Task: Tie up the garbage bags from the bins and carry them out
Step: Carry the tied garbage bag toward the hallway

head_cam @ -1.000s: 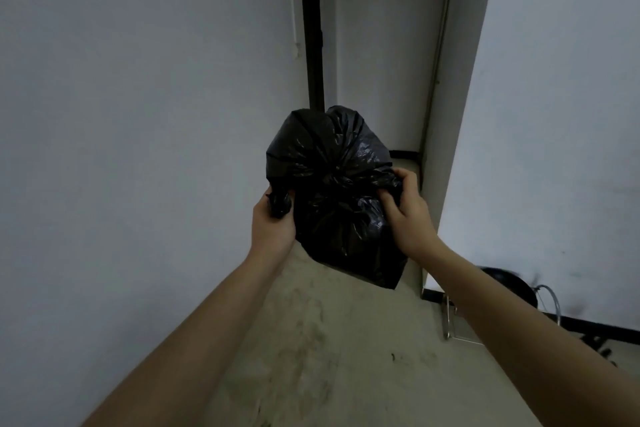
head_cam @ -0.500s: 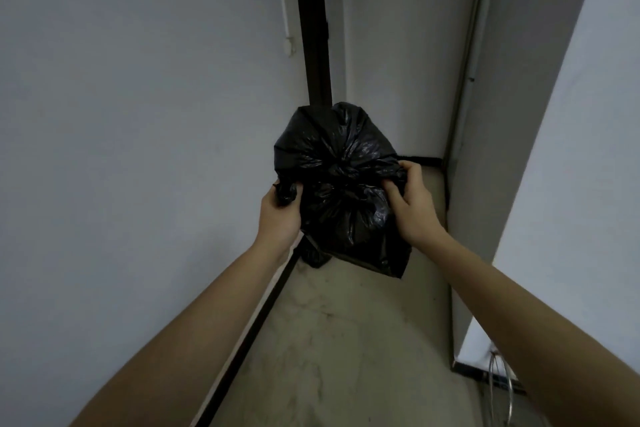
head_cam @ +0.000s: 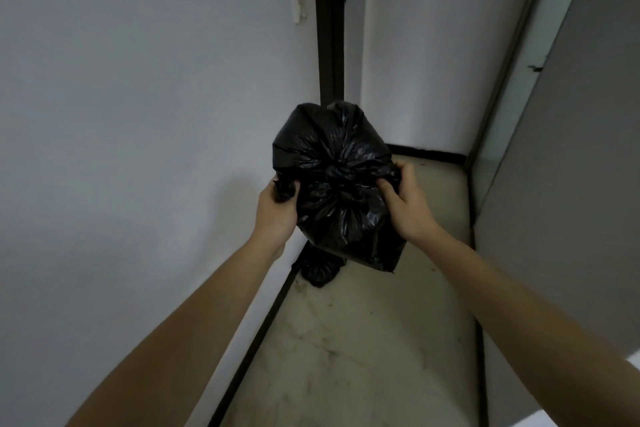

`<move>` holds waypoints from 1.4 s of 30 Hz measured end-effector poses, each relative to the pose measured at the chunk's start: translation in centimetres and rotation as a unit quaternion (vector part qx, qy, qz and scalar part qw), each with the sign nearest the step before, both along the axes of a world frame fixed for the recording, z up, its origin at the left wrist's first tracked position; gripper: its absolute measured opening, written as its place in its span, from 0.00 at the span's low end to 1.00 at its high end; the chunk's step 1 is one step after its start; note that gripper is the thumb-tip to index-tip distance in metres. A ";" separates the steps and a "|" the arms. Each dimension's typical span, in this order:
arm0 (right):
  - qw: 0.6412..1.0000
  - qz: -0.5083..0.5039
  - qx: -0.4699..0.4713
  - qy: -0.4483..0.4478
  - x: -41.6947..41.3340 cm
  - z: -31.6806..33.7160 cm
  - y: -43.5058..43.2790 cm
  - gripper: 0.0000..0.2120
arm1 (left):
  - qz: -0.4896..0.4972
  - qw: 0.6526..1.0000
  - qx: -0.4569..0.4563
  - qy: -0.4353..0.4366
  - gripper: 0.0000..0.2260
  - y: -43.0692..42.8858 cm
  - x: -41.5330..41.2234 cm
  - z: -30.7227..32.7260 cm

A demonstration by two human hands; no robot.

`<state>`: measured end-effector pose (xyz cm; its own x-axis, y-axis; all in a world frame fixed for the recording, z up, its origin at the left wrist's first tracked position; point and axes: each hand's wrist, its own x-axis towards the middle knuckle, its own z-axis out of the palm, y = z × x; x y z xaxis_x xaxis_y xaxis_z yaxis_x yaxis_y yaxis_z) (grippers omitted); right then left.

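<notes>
A full black garbage bag [head_cam: 332, 156] hangs in the air in front of me, its top gathered into a knot facing me. My left hand [head_cam: 278, 211] is closed on the loose end at the bag's left side. My right hand [head_cam: 407, 204] is closed on the loose end at its right side. A second black garbage bag [head_cam: 320, 272] lies on the floor directly below, against the left wall, partly hidden by the held bag.
I stand in a narrow corridor with a pale stained floor [head_cam: 363, 357]. A white wall [head_cam: 138, 114] with a black skirting strip runs along the left. A dark doorway gap [head_cam: 327, 28] is ahead, and a grey wall [head_cam: 571, 184] closes the right side.
I have moved forward down the corridor with the bag in both hands. The metal stand and dark object at lower right have left the view, and the second bag on the floor has appeared.
</notes>
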<state>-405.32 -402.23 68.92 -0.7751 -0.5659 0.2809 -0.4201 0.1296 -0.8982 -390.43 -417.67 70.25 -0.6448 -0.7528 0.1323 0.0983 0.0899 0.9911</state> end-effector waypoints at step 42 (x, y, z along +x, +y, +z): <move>0.868 0.030 0.379 -0.321 -28.8 -78.1 -36.7 0.17 | 0.064 0.843 0.247 -0.473 0.29 -36.8 -31.3 -77.5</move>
<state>-434.08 -438.95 -9.17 -0.5977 -0.4438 -0.6677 0.1093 0.7799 -0.6163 -421.71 -454.50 -7.26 -0.1949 -0.6363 -0.7464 -0.7366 -0.4075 0.5398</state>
